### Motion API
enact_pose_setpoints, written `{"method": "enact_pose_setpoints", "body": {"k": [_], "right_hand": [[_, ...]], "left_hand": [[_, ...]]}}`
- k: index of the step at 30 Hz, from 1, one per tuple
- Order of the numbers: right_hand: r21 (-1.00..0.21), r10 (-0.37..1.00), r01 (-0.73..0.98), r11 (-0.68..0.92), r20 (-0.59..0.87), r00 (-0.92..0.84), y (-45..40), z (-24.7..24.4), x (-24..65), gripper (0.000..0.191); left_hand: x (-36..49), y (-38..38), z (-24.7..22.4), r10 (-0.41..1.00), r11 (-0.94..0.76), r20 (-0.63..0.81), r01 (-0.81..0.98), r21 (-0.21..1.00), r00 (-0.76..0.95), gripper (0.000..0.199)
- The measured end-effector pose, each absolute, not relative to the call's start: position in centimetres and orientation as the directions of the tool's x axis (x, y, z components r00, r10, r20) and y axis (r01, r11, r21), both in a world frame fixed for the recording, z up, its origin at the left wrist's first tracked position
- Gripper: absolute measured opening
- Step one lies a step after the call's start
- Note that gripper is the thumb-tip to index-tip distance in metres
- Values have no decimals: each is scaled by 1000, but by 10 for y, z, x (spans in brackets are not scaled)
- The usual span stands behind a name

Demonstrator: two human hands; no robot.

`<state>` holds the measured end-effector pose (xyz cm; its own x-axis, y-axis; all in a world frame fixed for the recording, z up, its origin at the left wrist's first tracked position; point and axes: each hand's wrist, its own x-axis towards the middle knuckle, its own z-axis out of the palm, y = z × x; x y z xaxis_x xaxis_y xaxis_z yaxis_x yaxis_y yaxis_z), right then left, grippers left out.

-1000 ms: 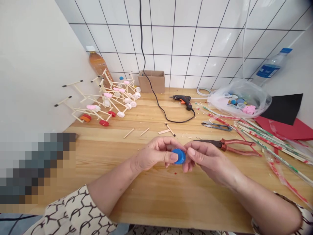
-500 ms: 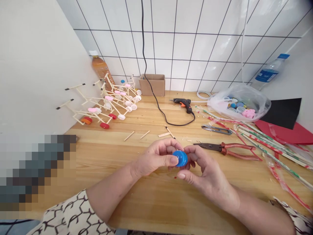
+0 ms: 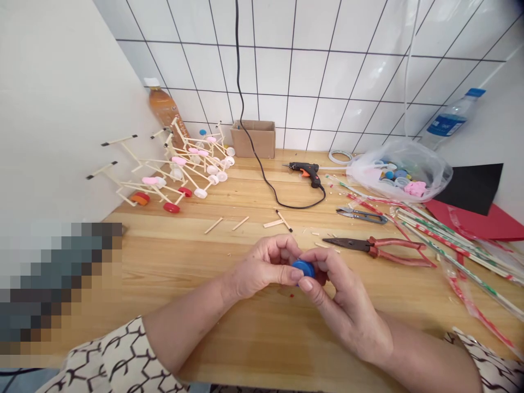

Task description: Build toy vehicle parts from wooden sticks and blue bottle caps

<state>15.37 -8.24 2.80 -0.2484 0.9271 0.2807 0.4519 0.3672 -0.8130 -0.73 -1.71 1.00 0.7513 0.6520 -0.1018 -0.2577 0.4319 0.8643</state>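
Note:
A blue bottle cap (image 3: 303, 267) is held above the front of the wooden table between both hands. My left hand (image 3: 270, 265) pinches its left side, thumb in front and fingers behind. From the right, my right hand (image 3: 344, 295) closes on the same cap with thumb and forefinger. The fingertips hide part of it; whether it is one cap or two stacked together I cannot tell. Just beyond the hands lie a black-tipped stick (image 3: 284, 220), a flat wooden piece (image 3: 273, 224) and two short sticks, one nearer the left (image 3: 213, 225).
Stick models with cap wheels (image 3: 172, 207) crowd the left back, beside a tea bottle (image 3: 164, 106). A cardboard box (image 3: 254, 142) and glue gun (image 3: 305, 170) sit behind. Rightward lie pliers (image 3: 376, 248), snips (image 3: 362, 215), wrapped sticks (image 3: 446, 234) and a bag of caps (image 3: 399, 172).
My right hand's thumb and forefinger have closed onto the blue cap, which has tilted and dropped slightly. The camera view has shifted a little.

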Motion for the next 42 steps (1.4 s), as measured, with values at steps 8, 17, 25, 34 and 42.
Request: {"method": "enact_pose_setpoints", "body": {"k": [8,17,25,34,42], "right_hand": [[-892,939,332,308,228,-258,-82,28,155,13],[-999,968,33,23,14,-251,-73,34,152,16],[-961,960,-224,-163,-101,-262,-68,41,148,18],[-978,980,-169,-125,-94,-177,-68,39,148,20],[-962,982,-239,-128,-90,-164,-67,35,151,18]], "left_hand": [[-7,-18,15,668,409,-115,-234,882,735,34],[-4,-17,18,688,385,-151,-180,905,710,37],[-2,-20,15,684,334,-113,-172,927,721,33],[-3,-22,16,688,271,-93,-136,953,720,29],[-2,-25,17,730,226,-109,-87,970,674,27]]}}
